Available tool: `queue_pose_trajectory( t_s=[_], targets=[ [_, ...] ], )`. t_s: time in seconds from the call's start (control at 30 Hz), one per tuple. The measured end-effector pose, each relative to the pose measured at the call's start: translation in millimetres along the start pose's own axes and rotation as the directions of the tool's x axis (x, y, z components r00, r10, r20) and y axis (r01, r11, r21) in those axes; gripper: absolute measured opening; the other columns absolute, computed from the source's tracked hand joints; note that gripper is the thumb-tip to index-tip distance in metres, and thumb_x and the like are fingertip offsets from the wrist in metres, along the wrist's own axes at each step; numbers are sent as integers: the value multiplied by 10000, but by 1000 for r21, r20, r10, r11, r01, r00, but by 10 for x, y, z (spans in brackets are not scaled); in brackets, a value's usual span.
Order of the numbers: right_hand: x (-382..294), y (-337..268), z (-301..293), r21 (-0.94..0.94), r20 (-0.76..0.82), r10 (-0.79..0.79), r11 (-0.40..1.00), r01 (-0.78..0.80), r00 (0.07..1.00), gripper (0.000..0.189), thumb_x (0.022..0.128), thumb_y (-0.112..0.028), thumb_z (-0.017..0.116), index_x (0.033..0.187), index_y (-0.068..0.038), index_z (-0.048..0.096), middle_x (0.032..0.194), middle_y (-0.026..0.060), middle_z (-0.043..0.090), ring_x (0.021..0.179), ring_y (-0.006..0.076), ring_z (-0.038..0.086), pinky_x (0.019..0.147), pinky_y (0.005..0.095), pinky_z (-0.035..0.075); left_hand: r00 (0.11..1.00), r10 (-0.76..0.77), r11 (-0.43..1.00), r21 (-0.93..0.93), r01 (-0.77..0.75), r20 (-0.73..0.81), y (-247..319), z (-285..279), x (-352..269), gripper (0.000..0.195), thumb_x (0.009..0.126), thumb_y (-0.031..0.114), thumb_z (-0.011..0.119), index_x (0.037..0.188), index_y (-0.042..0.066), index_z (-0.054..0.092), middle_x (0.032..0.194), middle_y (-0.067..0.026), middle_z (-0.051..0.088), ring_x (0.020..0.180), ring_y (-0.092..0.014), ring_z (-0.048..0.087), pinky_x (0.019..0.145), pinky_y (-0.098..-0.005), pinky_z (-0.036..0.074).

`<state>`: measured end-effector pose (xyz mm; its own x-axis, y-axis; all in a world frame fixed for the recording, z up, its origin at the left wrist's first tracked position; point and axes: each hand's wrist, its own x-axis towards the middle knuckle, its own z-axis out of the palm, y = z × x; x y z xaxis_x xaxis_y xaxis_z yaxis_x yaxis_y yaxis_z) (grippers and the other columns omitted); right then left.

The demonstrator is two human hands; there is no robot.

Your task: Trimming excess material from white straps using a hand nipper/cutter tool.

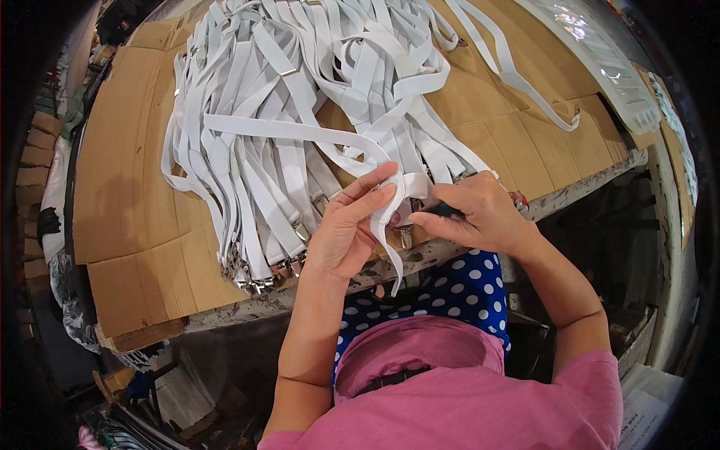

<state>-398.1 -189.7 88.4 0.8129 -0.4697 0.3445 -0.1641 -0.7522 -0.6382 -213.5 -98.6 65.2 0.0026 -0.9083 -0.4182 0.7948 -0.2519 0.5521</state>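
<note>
White elastic suspenders (pixel 247 95) with metal clips lie in a large heap on a cardboard-covered table. Near the table's front edge, my left hand (pixel 351 228) pinches a stitched junction of a white strap (pixel 395 194) between thumb and fingers, and a loose strap end hangs below it. Close on the right, my right hand (pixel 478 211) is curled around a small dark green tool, mostly hidden by the fingers, beside the looped strap. A metal suspender clip (pixel 406 236) hangs between the two hands. What part of the tool touches the strap cannot be seen.
The flattened cardboard (pixel 129 208) covers the tabletop. One separate white suspender strap (pixel 523 84) lies at the right, near clear plastic packaging (pixel 613 67). A worn table edge (pixel 427 259) runs just before my lap. Bundled things in plastic stand at the left.
</note>
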Motion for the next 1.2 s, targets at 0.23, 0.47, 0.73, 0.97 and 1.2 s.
queue_pose_trajectory(
  t_s=[0.23, 0.47, 0.73, 0.97, 1.2],
  targets=[
    [-69, -33, -117, -52, -2, 93, 994, -93, 996, 310, 818, -290, 698, 695, -29, 583, 531, 132, 525, 470, 295, 531, 451, 343, 396, 1000, -25, 995, -92, 25, 2, -8, -49, 30, 329, 861, 73, 645, 1180, 16, 584, 985, -64, 646, 709, -129, 613, 599, -256, 514],
    [-96, 144, -285, 134, -140, 416, 907, -399, 898, 230, 814, -177, 697, 930, 15, 645, 667, 116, 615, 577, 146, 516, 577, 293, 443, 988, 144, 981, 138, -136, -53, -38, -47, 6, 287, 897, 92, 602, 1178, 34, 593, 924, -30, 632, 723, -103, 578, 619, -214, 493],
    [-91, 545, -645, 1, -216, 655, 741, -671, 724, 288, 766, -220, 705, 854, 44, 630, 572, 109, 518, 525, 169, 449, 524, 334, 399, 972, 187, 982, 38, -183, -145, -72, -149, 0, 252, 881, 142, 643, 1117, 58, 619, 882, -8, 634, 695, -87, 584, 596, -213, 495],
    [-181, 929, -432, -75, -360, 475, 843, -533, 803, 262, 762, -205, 703, 863, 28, 637, 737, 172, 606, 719, 314, 597, 670, 380, 456, 999, 26, 937, -348, -38, -40, -102, -57, 4, 235, 875, 271, 651, 975, 72, 573, 782, -6, 555, 684, -109, 521, 591, -224, 451],
    [-49, 392, -351, -109, -453, 243, 940, -324, 858, 112, 722, -46, 718, 795, 3, 649, 808, 133, 635, 849, 290, 603, 747, 341, 452, 995, 33, 934, -352, -63, -91, -84, 152, -21, 363, 862, 412, 629, 974, 76, 549, 750, 7, 501, 659, -103, 467, 584, -228, 416]
  ],
)
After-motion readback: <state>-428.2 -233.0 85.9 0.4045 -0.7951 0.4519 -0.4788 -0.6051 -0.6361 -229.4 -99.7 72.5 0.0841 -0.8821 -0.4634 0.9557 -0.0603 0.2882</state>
